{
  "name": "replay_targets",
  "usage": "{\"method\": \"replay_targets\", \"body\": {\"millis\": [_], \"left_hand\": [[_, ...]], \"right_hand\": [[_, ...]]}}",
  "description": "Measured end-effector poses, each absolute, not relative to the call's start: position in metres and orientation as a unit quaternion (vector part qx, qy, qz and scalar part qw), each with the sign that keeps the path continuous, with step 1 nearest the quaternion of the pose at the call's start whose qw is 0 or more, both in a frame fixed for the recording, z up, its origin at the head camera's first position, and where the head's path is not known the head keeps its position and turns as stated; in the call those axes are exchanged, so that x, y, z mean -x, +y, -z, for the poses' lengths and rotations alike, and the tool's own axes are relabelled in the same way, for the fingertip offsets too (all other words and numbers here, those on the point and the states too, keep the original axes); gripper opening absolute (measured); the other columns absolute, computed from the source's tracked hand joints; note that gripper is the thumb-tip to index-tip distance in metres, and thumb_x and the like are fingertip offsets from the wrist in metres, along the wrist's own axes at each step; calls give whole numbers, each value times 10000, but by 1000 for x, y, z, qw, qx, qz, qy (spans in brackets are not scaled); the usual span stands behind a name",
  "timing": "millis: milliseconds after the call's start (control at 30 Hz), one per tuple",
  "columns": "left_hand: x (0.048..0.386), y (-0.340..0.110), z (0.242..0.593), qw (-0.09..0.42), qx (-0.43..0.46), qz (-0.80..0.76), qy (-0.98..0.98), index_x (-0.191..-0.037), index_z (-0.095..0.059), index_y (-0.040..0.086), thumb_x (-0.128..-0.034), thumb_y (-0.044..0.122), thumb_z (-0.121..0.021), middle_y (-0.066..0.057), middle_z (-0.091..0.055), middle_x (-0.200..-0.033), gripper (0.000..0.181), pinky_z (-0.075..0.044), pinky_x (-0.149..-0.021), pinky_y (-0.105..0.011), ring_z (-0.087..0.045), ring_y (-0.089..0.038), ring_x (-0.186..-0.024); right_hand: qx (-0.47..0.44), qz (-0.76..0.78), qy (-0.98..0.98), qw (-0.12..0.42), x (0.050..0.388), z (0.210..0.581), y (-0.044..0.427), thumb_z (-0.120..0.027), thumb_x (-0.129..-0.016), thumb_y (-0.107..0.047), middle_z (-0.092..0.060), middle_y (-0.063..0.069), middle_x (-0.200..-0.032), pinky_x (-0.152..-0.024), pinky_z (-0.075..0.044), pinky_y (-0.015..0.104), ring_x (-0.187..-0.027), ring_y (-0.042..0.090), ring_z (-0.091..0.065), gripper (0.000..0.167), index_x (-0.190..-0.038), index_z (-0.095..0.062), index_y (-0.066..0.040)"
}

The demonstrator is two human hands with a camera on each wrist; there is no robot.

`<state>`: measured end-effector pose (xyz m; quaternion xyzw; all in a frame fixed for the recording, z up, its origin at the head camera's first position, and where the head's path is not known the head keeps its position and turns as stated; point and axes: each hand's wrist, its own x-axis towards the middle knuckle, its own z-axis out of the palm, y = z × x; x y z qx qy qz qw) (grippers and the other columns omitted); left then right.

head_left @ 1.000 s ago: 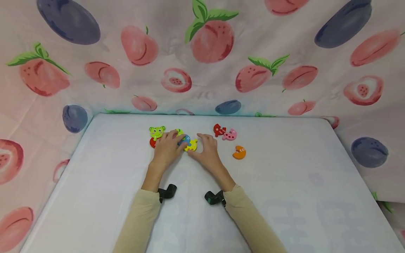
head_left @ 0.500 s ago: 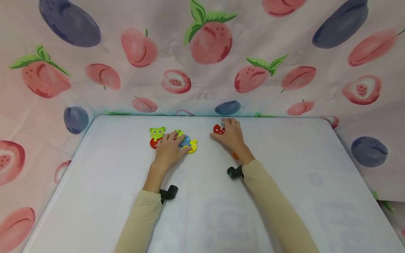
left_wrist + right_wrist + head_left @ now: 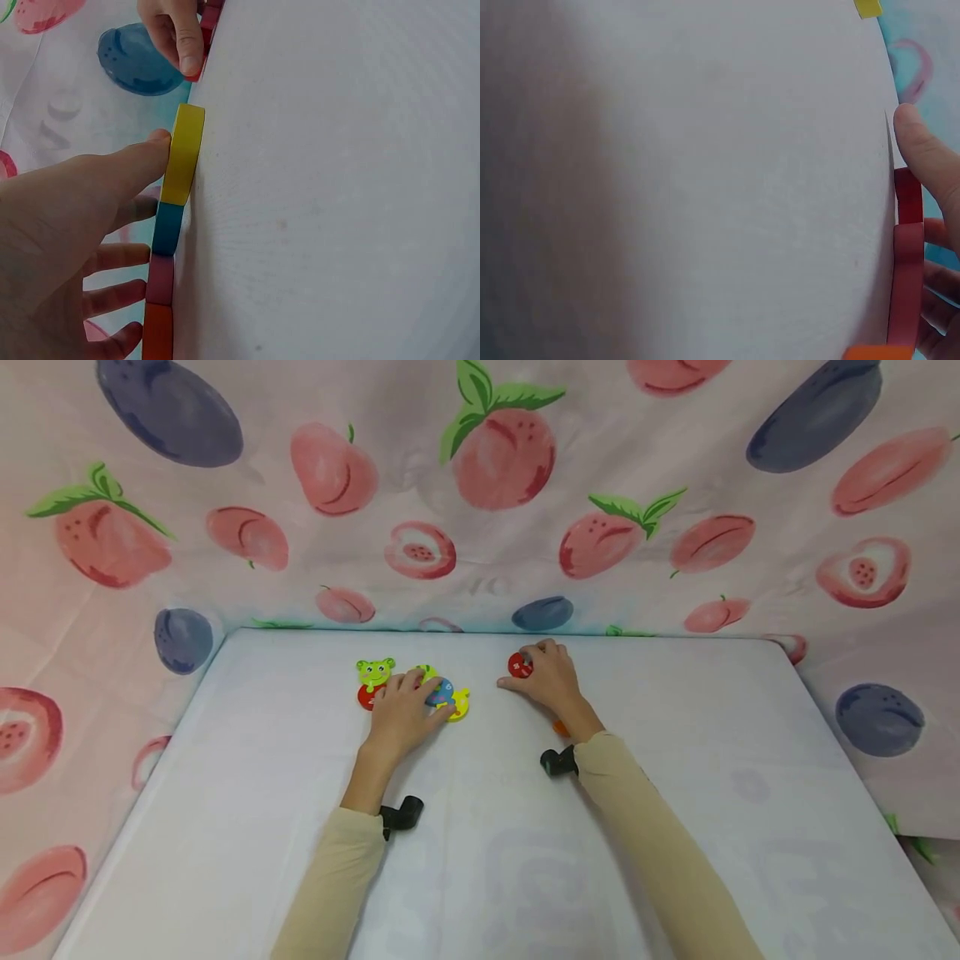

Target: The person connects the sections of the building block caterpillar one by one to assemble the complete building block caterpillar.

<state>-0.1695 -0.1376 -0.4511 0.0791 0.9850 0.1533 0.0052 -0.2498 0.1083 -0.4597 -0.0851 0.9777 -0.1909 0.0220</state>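
Observation:
Flat number puzzle pieces lie on the white table in the head view. My left hand lies with spread fingers over a joined row: a green animal-face head piece, a red piece, a green piece, a blue piece and a yellow piece. Its thumb touches the yellow piece's edge in the left wrist view; pink and orange edges show too. My right hand rests over a red piece and a pink piece, largely hidden, with its thumb extended.
An orange piece lies partly hidden beneath my right wrist. Behind the white table hangs a fruit-print cloth. Black wrist cameras sit at both cuffs.
My right hand has moved right and away from the yellow piece, onto the red and pink pieces. The red piece has turned slightly. The left hand has stayed on its row.

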Motion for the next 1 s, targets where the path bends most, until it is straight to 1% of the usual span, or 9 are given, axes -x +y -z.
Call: {"method": "replay_targets", "body": {"millis": [233, 500, 667, 833, 1000], "left_hand": [[169, -137, 451, 4, -78, -164, 983, -1411, -514, 214, -900, 528, -597, -103, -414, -1487, 605, -339, -1102, -578, -351, -333, -1360], [169, -137, 450, 5, -77, -164, 983, -1412, -514, 214, -900, 531, -599, -103, -413, -1487, 609, -332, -1106, -582, -348, -335, -1362], [169, -138, 450, 5, -76, -163, 984, -1410, -517, 215, -899, 537, -598, -102, -416, -1484, 609, -327, -1107, -583, -348, -337, -1362], [169, -138, 450, 5, -75, -159, 984, -1407, -519, 223, -895, 542, -599, -99, -417, -1484, 609, -331, -1108, -575, -354, -333, -1359], [168, -137, 449, 4, -74, -160, 984, -1407, -519, 223, -895, 530, -606, -98, -414, -1485, 603, -332, -1107, -572, -348, -327, -1362]], "right_hand": [[92, 210, 973, 24, 250, 460, 109, -717, -806, -531, -517, 172, -1251, -950, -479, 471, -1142, 322, -483, 654, -1294, -589, -115], [96, 221, 970, 25, 252, 459, 108, -712, -831, -477, -534, 178, -1226, -931, -492, 464, -1120, 329, -496, 593, -1287, -603, -114], [105, 249, 963, 17, 252, 458, 105, -699, -862, -353, -529, 184, -1237, -944, -504, 451, -1152, 336, -473, 504, -1274, -613, -75], [123, 312, 942, 8, 241, 454, 98, -684, -864, -235, -507, 170, -1245, -932, -531, 441, -1180, 328, -432, 426, -1254, -628, -73], [151, 369, 917, 11, 214, 448, 90, -700, -862, -188, -502, 173, -1259, -946, -539, 423, -1178, 318, -476, 398, -1245, -642, -93]]}}
